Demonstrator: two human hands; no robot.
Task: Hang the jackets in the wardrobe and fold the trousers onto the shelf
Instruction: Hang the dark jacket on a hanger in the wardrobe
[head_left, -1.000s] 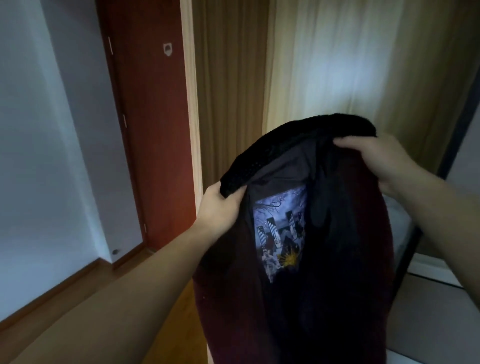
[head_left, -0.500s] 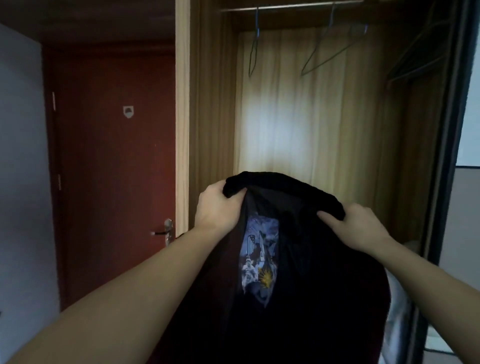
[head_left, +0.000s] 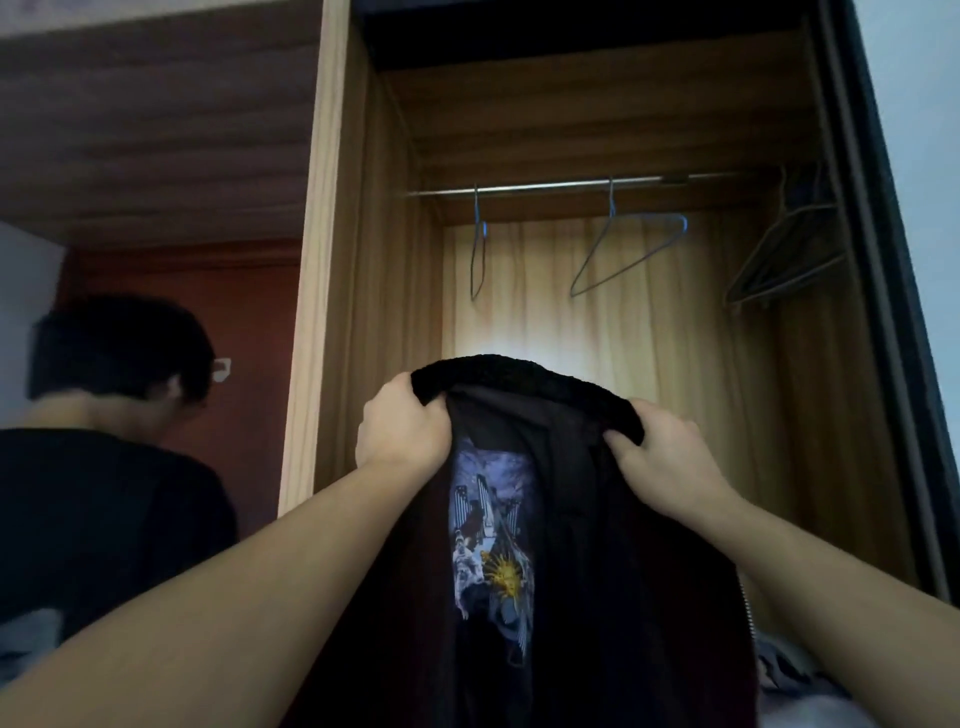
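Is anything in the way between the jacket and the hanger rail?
Nothing visible does. The left hand and right hand grip the black fuzzy-collared jacket below the silver metal rail; only empty wire hangers hang there.

No lettering or number is legible. The dark fabric jacket bears a wordless blue printed picture; the small white door plaque is blurred.

One jacket, two hands, one rail, one bystander, at least three hangers.
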